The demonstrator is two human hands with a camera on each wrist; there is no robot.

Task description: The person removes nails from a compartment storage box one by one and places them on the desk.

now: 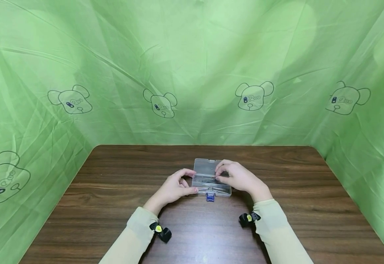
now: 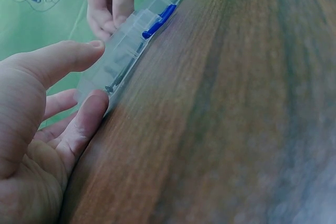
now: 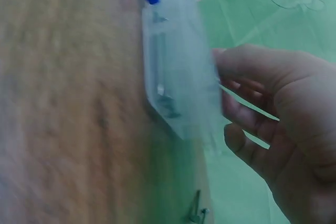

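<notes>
A clear plastic compartment box (image 1: 228, 195) stands on the table with its lid (image 1: 203, 167) raised at the back and a blue latch (image 1: 210, 197) at the front. Thin metal nails (image 1: 221, 190) lie in its front compartments. My left hand (image 1: 175, 187) holds the box's left end, thumb at the front corner and index finger farther back. Over the rear compartment, my right hand (image 1: 239, 177) has thumb and fingertips together at the end of a dark nail (image 1: 208, 180). The right wrist view is blurred, and the fingertips there are partly hidden behind the box.
A few loose nails (image 3: 197, 213) lie beyond the box's right end in the right wrist view. The brown wooden table (image 1: 112, 176) is bordered by green cloth walls (image 1: 198, 110) at the back and both sides.
</notes>
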